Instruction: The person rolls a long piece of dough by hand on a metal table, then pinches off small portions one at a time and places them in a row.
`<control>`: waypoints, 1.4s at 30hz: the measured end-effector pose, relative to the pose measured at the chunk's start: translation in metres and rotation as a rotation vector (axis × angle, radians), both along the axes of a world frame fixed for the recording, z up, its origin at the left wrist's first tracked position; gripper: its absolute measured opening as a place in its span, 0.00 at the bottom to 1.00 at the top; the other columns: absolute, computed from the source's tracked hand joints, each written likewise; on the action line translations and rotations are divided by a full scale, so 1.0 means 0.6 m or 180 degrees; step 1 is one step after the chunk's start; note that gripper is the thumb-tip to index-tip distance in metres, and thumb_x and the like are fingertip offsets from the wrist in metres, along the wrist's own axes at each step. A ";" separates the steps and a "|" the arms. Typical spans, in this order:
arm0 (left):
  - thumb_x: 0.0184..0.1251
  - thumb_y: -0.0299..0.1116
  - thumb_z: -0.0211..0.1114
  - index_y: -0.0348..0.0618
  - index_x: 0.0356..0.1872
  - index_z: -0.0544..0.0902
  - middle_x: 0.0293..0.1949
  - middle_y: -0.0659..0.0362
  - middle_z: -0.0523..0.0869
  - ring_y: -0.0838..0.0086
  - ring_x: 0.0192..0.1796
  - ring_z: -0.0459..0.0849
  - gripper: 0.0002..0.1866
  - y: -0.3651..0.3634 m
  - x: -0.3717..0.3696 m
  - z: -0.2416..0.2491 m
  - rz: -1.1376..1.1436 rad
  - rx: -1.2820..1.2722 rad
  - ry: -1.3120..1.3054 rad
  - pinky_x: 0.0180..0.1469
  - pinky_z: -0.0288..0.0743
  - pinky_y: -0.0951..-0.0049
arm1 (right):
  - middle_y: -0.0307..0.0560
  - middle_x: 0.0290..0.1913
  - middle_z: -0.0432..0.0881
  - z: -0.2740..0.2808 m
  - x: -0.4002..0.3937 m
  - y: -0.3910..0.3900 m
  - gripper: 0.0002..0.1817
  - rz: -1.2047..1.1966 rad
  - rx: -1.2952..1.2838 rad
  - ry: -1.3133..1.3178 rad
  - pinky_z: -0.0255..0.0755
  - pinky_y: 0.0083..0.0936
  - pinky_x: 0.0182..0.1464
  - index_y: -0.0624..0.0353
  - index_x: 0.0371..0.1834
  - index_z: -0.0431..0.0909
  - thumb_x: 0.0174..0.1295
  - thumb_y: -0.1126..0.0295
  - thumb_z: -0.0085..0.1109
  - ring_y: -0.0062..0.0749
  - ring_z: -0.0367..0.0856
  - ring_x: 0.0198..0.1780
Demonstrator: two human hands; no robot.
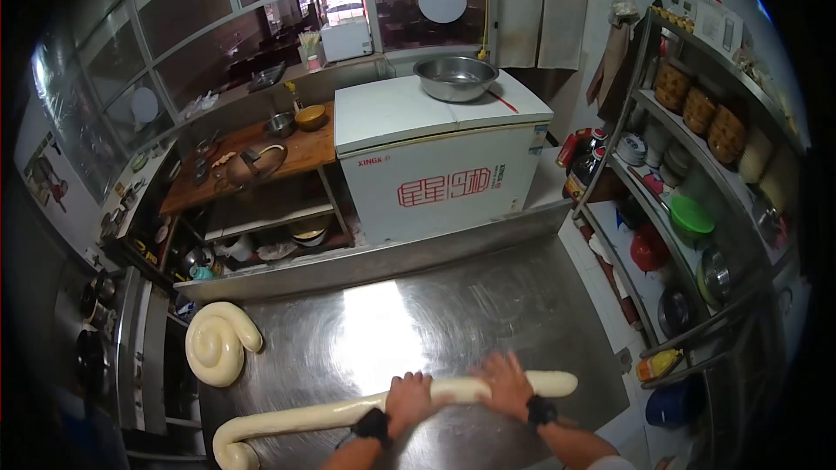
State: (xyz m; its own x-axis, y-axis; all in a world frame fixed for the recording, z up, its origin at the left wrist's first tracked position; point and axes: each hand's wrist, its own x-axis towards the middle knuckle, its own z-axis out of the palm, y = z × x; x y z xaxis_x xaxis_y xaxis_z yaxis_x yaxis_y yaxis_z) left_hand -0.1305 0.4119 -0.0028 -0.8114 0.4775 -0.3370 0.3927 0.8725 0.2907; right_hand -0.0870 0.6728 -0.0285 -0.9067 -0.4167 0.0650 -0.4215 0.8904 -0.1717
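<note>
A long, thick dough rope (322, 418) lies across the steel worktop, bent back on itself at its left end. My left hand (411, 401) sits over the rope near its middle, fingers curled down over the far side and thumb pointing right. Just to the right, my right hand (507, 386) lies on the same rope with its fingers spread, slightly blurred. The rope's rounded right end sticks out beyond that hand. A second dough rope, wound into a spiral coil (216, 346), rests on the left of the worktop, apart from both hands.
The steel worktop (488, 309) has a raised back edge. Behind it stands a white chest freezer (444, 144) with a metal basin (455, 78) on top. A wooden counter (187, 183) holds bowls at the left. Shelving (688, 183) with bowls and containers stands at the right.
</note>
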 end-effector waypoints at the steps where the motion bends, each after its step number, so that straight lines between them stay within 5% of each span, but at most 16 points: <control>1: 0.66 0.71 0.61 0.39 0.53 0.83 0.46 0.46 0.84 0.55 0.56 0.79 0.39 0.016 -0.042 0.022 0.0208 -0.0140 -0.0087 0.55 0.70 0.47 | 0.52 0.74 0.74 0.021 -0.048 0.006 0.33 -0.0269 0.0158 0.0286 0.57 0.61 0.77 0.47 0.69 0.79 0.63 0.44 0.65 0.55 0.67 0.76; 3: 0.70 0.68 0.58 0.40 0.63 0.80 0.59 0.42 0.82 0.47 0.67 0.76 0.39 0.034 -0.093 0.069 0.0332 -0.0068 0.0537 0.63 0.69 0.41 | 0.53 0.74 0.74 0.014 -0.085 0.028 0.34 -0.0254 0.0087 -0.0113 0.57 0.61 0.77 0.48 0.69 0.79 0.64 0.43 0.65 0.56 0.67 0.76; 4: 0.70 0.67 0.57 0.44 0.75 0.72 0.73 0.40 0.72 0.43 0.78 0.65 0.43 0.053 -0.040 -0.032 -0.0005 0.0104 0.0461 0.73 0.61 0.35 | 0.53 0.74 0.73 0.016 -0.091 0.046 0.35 -0.0287 0.0026 -0.0443 0.57 0.61 0.76 0.50 0.70 0.78 0.64 0.43 0.64 0.57 0.67 0.76; 5: 0.69 0.68 0.55 0.50 0.81 0.62 0.80 0.41 0.62 0.42 0.82 0.56 0.47 0.059 0.000 0.004 -0.0223 0.0169 -0.0031 0.78 0.51 0.31 | 0.54 0.75 0.73 0.017 -0.051 0.050 0.34 -0.0185 -0.0173 -0.0579 0.57 0.61 0.76 0.49 0.71 0.78 0.66 0.43 0.62 0.58 0.66 0.76; 9: 0.64 0.75 0.56 0.60 0.81 0.64 0.78 0.42 0.66 0.37 0.76 0.65 0.49 0.046 0.213 -0.025 -0.1095 -0.0088 0.0810 0.74 0.53 0.25 | 0.53 0.77 0.70 -0.008 0.163 0.083 0.34 0.0196 -0.0552 -0.0592 0.55 0.61 0.77 0.46 0.74 0.74 0.68 0.44 0.60 0.58 0.64 0.78; 11: 0.66 0.73 0.56 0.60 0.81 0.65 0.78 0.43 0.66 0.40 0.76 0.67 0.46 0.060 0.210 -0.045 -0.1233 -0.0168 0.1006 0.73 0.52 0.23 | 0.53 0.78 0.69 -0.007 0.179 0.089 0.35 0.0590 0.0061 -0.0629 0.53 0.63 0.78 0.46 0.76 0.73 0.68 0.45 0.60 0.56 0.62 0.80; 17: 0.77 0.67 0.48 0.44 0.81 0.63 0.81 0.44 0.61 0.45 0.84 0.51 0.44 0.181 -0.062 -0.031 0.0134 0.0264 0.1124 0.78 0.44 0.26 | 0.56 0.77 0.69 0.005 -0.063 0.118 0.36 -0.0442 -0.0150 0.0308 0.47 0.56 0.82 0.58 0.75 0.72 0.70 0.46 0.58 0.54 0.61 0.81; 19: 0.79 0.67 0.42 0.41 0.81 0.61 0.82 0.46 0.59 0.52 0.85 0.53 0.44 0.196 -0.025 -0.016 -0.0259 0.0512 0.0373 0.79 0.43 0.30 | 0.57 0.76 0.70 -0.014 -0.059 0.123 0.39 -0.0011 -0.0256 0.0049 0.47 0.55 0.81 0.64 0.74 0.70 0.70 0.44 0.58 0.52 0.61 0.80; 20: 0.79 0.67 0.42 0.42 0.82 0.58 0.83 0.47 0.59 0.53 0.84 0.55 0.44 0.192 0.022 -0.010 -0.0719 0.0344 0.0265 0.80 0.43 0.32 | 0.57 0.77 0.70 0.066 -0.026 0.108 0.41 0.0156 0.0012 -0.1299 0.48 0.54 0.82 0.64 0.74 0.69 0.70 0.42 0.57 0.49 0.62 0.80; 22: 0.78 0.67 0.45 0.45 0.84 0.55 0.83 0.48 0.59 0.49 0.84 0.56 0.45 0.177 0.142 -0.040 -0.1169 0.0197 0.0377 0.81 0.44 0.35 | 0.57 0.77 0.70 0.027 0.105 0.123 0.42 0.0320 -0.0510 -0.0764 0.51 0.54 0.81 0.65 0.74 0.69 0.68 0.41 0.58 0.50 0.64 0.80; 24: 0.69 0.50 0.67 0.40 0.75 0.71 0.71 0.37 0.74 0.36 0.76 0.66 0.38 0.175 0.238 0.034 -0.1047 0.1004 0.0575 0.78 0.56 0.36 | 0.56 0.77 0.70 0.010 0.211 0.137 0.42 0.0689 -0.0232 -0.0506 0.54 0.55 0.79 0.65 0.74 0.68 0.67 0.43 0.60 0.51 0.66 0.79; 25: 0.69 0.50 0.67 0.40 0.75 0.71 0.71 0.37 0.74 0.36 0.76 0.66 0.38 0.180 0.226 0.026 -0.1031 0.1006 0.0582 0.78 0.56 0.36 | 0.56 0.77 0.70 -0.011 0.199 0.143 0.42 0.0705 -0.0226 -0.0503 0.54 0.55 0.79 0.65 0.74 0.68 0.67 0.43 0.60 0.51 0.66 0.79; 27: 0.76 0.68 0.48 0.46 0.84 0.56 0.83 0.49 0.58 0.45 0.83 0.55 0.46 0.191 0.185 -0.013 -0.1700 -0.0336 0.0445 0.80 0.45 0.34 | 0.57 0.77 0.69 -0.014 0.168 0.136 0.41 0.0265 -0.0641 -0.0448 0.55 0.56 0.79 0.64 0.75 0.68 0.66 0.47 0.62 0.52 0.66 0.78; 33: 0.76 0.67 0.46 0.47 0.82 0.62 0.82 0.47 0.60 0.43 0.84 0.51 0.43 0.241 -0.031 -0.046 -0.0318 0.0285 0.1122 0.79 0.43 0.30 | 0.57 0.78 0.68 -0.005 -0.060 0.157 0.39 -0.0411 -0.0294 0.0320 0.48 0.60 0.80 0.63 0.75 0.69 0.67 0.49 0.61 0.55 0.59 0.81; 37: 0.75 0.71 0.46 0.50 0.82 0.63 0.82 0.45 0.58 0.36 0.83 0.49 0.45 0.124 0.094 0.012 0.0038 -0.0295 -0.0357 0.81 0.38 0.31 | 0.55 0.79 0.66 0.044 0.068 0.136 0.40 0.0117 -0.0124 -0.1151 0.46 0.60 0.81 0.58 0.76 0.70 0.65 0.45 0.62 0.55 0.54 0.83; 42: 0.73 0.66 0.55 0.57 0.82 0.61 0.82 0.47 0.60 0.38 0.82 0.53 0.43 0.048 0.262 -0.036 -0.0720 0.0779 0.0397 0.82 0.42 0.32 | 0.56 0.79 0.65 0.002 0.225 0.168 0.43 0.0408 0.0401 -0.0639 0.47 0.59 0.82 0.58 0.77 0.67 0.59 0.53 0.69 0.59 0.56 0.82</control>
